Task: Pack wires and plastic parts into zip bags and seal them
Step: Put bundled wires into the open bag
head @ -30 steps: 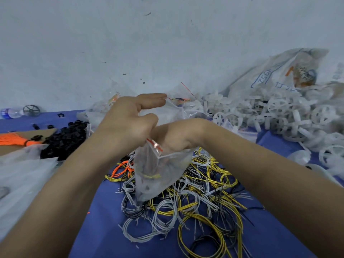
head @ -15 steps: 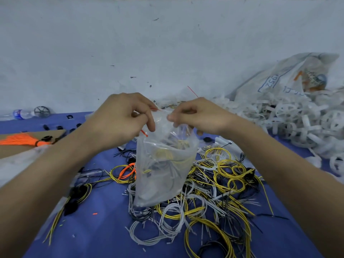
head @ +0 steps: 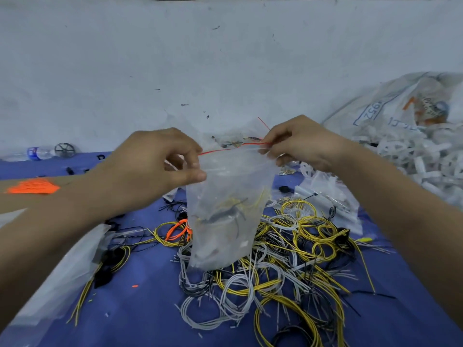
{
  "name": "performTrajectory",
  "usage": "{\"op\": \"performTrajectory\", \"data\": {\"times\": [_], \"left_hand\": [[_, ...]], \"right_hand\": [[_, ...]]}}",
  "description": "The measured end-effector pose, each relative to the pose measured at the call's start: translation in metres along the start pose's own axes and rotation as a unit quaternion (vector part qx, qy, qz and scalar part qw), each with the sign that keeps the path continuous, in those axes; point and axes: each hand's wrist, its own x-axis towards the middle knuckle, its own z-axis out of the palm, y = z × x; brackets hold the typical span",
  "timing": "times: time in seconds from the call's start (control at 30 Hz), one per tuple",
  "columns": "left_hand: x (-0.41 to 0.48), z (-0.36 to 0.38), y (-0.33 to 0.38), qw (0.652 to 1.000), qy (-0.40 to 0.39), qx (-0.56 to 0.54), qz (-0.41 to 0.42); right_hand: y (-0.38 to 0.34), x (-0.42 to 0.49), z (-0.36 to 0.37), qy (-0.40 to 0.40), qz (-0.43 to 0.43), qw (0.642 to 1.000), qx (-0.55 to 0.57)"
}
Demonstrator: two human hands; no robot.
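Pinching the red zip of the bag at both ends, left hand and right hand, I hold it upright over the wires. Filling looks done and sealing seems underway. Many wires and plastic parts remain unpacked.

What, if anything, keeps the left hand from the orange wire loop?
Probably yes: the orange loop lies mostly uncovered below the left hand, beside the bag. Only that hand's pinch on the bag's top corner ties it up; it would have to let go first.
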Motion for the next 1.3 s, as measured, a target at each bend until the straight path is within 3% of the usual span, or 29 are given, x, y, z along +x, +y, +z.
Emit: {"op": "performTrajectory", "data": {"times": [0.1,0.17,0.33,0.5,0.77,1.3], "left_hand": [[0.004,0.002,-0.005,0.998,0.017,-0.026,-0.055],[0.005,0.002,-0.006,0.997,0.031,-0.039,-0.058],[0.004,0.005,-0.007,0.996,0.045,-0.068,-0.046],[0.007,0.012,0.004,0.996,0.027,-0.081,-0.013],[0.006,0.012,0.002,0.994,0.006,-0.106,0.022],[0.003,0.015,0.008,0.991,0.005,-0.129,0.024]], "right_hand": [[-0.001,0.002,-0.003,0.008,0.006,0.995,0.102],[0.0,0.001,-0.006,-0.003,-0.019,0.994,0.11],[-0.011,-0.015,-0.002,-0.018,-0.132,0.981,-0.14],[-0.035,-0.02,0.034,-0.083,-0.231,0.948,-0.202],[-0.038,-0.03,0.041,-0.118,-0.21,0.964,-0.117],[-0.039,-0.032,0.043,-0.171,-0.151,0.971,-0.076]]}}
